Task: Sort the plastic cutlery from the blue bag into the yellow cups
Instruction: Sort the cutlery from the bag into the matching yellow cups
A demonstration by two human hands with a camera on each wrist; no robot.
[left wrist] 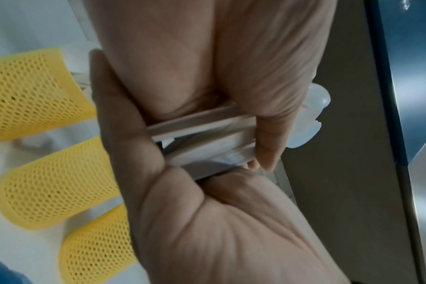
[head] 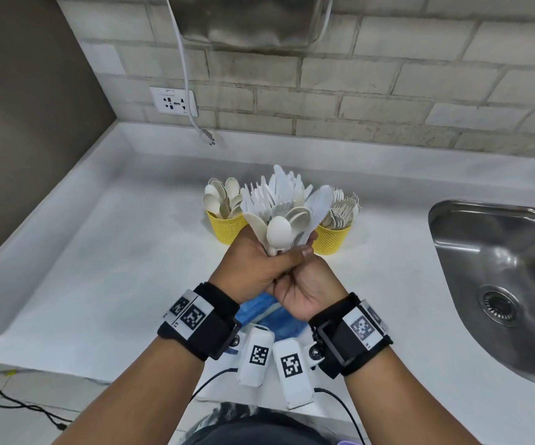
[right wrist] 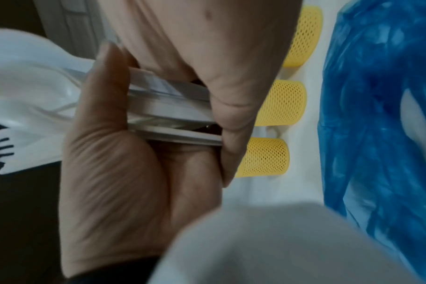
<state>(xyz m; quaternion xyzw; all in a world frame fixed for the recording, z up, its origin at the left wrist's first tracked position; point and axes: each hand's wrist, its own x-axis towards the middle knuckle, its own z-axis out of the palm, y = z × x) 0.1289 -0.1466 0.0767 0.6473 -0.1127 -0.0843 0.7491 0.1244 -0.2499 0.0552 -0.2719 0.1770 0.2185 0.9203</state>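
Both my left hand [head: 253, 268] and right hand [head: 304, 284] grip a bundle of plastic cutlery [head: 284, 213] at frame center, before the yellow cups [head: 332, 239].

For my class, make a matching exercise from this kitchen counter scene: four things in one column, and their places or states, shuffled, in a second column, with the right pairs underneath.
Things:
1. bundle of cutlery
2. blue bag
3. sink
4. left cup

Places or states:
A. set into the counter at the right
B. holds beige spoons
C. gripped by both hands
D. lies on the counter under the wrists

Pairs: 1-C, 2-D, 3-A, 4-B
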